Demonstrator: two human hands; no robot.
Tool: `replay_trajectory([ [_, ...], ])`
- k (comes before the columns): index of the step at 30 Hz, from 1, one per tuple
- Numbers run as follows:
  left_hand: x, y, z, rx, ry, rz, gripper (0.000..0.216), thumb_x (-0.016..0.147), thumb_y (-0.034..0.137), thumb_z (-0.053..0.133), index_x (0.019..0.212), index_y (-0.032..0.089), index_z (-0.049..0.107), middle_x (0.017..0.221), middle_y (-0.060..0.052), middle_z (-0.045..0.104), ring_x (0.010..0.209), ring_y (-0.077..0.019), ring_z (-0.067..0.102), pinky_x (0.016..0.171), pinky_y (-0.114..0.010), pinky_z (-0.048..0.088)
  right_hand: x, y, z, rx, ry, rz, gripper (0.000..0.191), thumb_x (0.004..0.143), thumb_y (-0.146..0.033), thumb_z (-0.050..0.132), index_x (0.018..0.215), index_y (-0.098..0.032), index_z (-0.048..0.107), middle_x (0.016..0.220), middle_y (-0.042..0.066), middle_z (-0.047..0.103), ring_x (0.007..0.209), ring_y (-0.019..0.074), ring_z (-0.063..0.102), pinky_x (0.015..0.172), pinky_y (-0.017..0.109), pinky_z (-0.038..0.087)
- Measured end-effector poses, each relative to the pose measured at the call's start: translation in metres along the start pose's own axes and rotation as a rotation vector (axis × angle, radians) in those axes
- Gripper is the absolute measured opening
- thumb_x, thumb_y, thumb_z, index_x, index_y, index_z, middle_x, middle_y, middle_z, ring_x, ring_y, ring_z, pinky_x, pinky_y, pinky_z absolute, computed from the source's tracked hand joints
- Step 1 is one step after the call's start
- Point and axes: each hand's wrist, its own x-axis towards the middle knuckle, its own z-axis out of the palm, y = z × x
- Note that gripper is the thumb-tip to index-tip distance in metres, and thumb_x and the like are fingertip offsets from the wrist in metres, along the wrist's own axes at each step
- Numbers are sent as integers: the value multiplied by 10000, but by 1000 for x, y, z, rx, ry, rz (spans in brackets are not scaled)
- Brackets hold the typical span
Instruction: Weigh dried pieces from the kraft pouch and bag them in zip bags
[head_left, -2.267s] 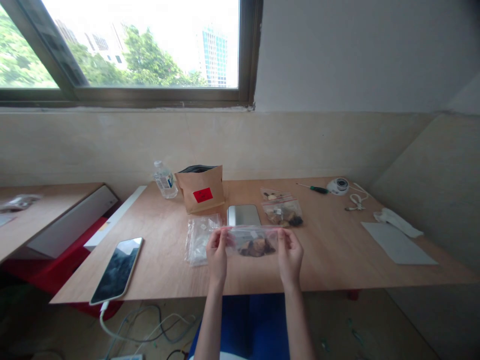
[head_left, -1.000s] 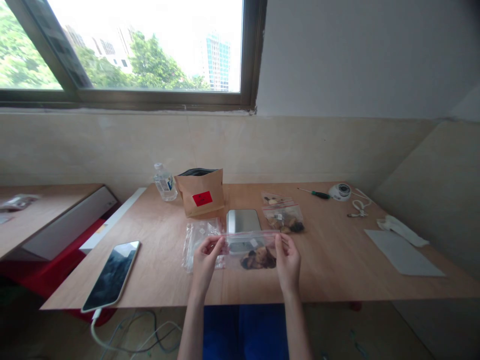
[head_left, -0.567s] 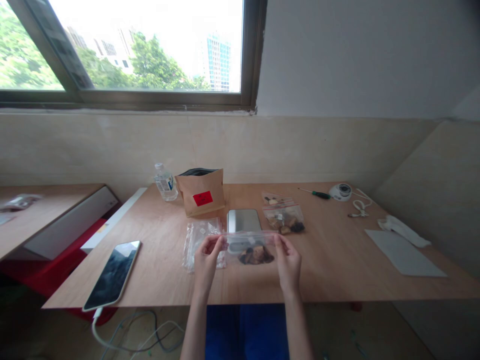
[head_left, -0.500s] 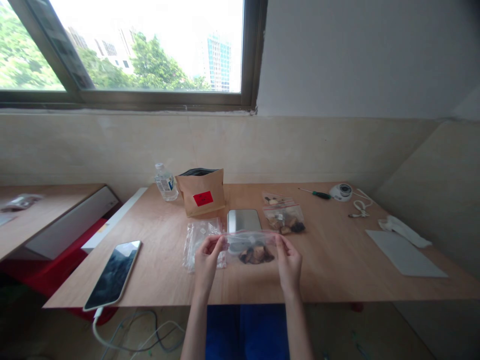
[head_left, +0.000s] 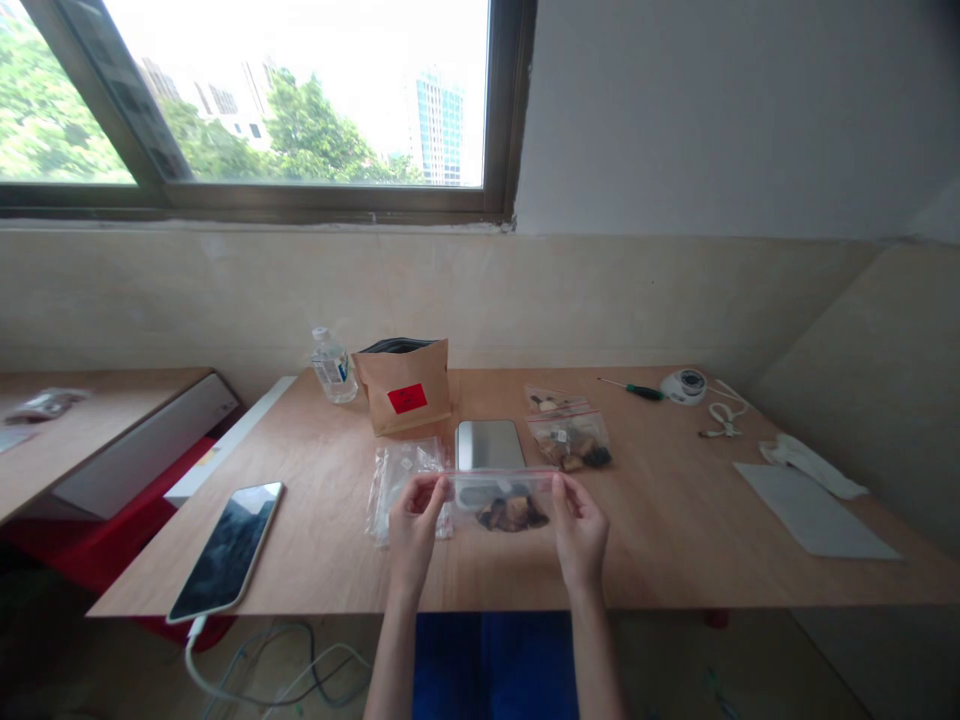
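Note:
A clear zip bag with brown dried chunks in its lower right part is stretched between my two hands. My left hand pinches its top left corner. At the top right corner, my right hand pinches the same reddish zip edge. Just behind the bag lies a silver-topped scale, its front partly seen through the plastic. Flat clear bags lie beside my left hand. Beyond my right hand are filled zip bags holding similar chunks.
An open brown paper pouch and a water bottle stand at the back left. A phone with a cable lies front left. To the right are a screwdriver, a white dome camera and a white sheet.
The bag's zip edge looks straighter and more taut between my hands. My right hand has shifted very slightly to the right and down.

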Motion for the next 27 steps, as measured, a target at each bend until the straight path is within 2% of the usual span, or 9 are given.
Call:
replay_trajectory([
  [5,-2,0,15,-90,57,-7,256,788,432,586,830,179,585,751,-14,612,701,-138,591,646,-231,456,-3,-5,10,153,-13,24,363,787,-496,561,884,-151,618,875,111,714,820,231,673,778,351,518],
  [10,-4,-7,27,-90,2,18,245,793,414,587,814,171,612,729,-15,597,709,-142,552,682,-236,433,-4,0,18,211,-6,77,356,803,-491,546,912,-156,592,884,110,714,809,225,678,758,342,530],
  [15,-4,-9,29,-102,42,21,252,787,410,595,766,160,625,700,-13,595,710,-146,544,697,-241,423,-1,11,17,270,-154,99,365,789,-485,576,940,-155,605,980,122,704,912,249,663,815,370,517],
  [18,-3,-10,27,-129,57,-1,248,784,404,601,757,159,629,702,-11,602,719,-142,546,706,-236,421,1,13,14,238,-212,98,341,777,-466,604,917,-156,625,971,111,710,920,243,663,842,364,503],
  [27,4,-28,20,-157,18,-60,211,732,371,662,769,164,675,774,-26,663,754,-144,586,722,-240,441,5,32,10,130,-121,66,405,734,-506,624,893,-135,650,861,129,722,803,248,682,781,393,525],
])
